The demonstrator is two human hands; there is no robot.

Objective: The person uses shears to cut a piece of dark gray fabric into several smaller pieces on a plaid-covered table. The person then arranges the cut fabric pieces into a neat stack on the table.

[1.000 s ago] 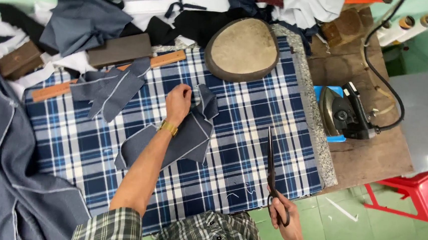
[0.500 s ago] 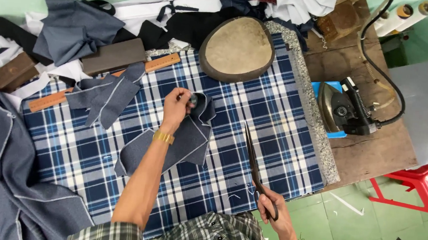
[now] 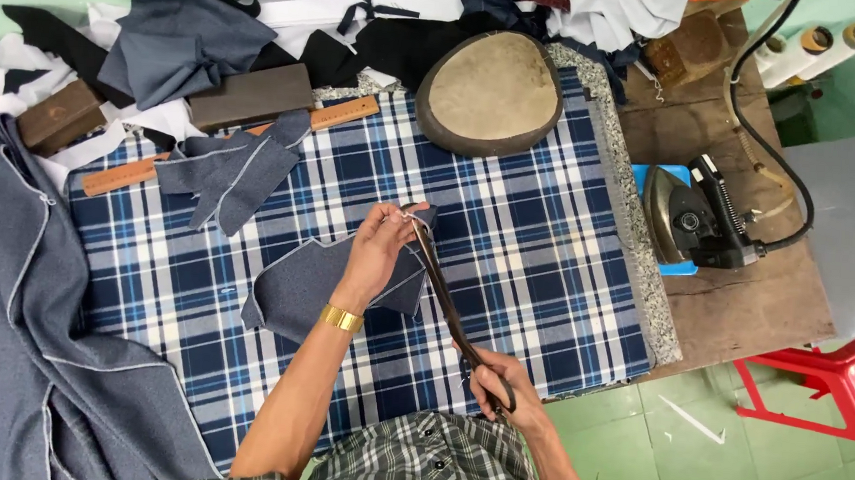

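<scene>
My left hand (image 3: 379, 250) pinches the upper corner of a grey-blue fabric piece (image 3: 309, 284) edged with white piping, lifting that corner off the blue plaid cloth (image 3: 539, 228) that covers the table. My right hand (image 3: 500, 379) grips the handles of long dark scissors (image 3: 448, 307) near the table's front edge. The blades reach up and left, and their tip meets the fabric corner at my left fingers. A gold bracelet sits on my left wrist.
A second grey piece (image 3: 232, 171) lies upper left beside a wooden ruler (image 3: 131, 174). An oval pressing pad (image 3: 493, 92) sits at the back. An iron (image 3: 690, 218) rests on the wooden side table. Grey cloth (image 3: 11, 321) drapes at left. A red stool (image 3: 834, 384) stands at right.
The right hand has swung the scissors leftwards from the table's right front until their tip reaches the fabric corner. The left hand has raised that corner.
</scene>
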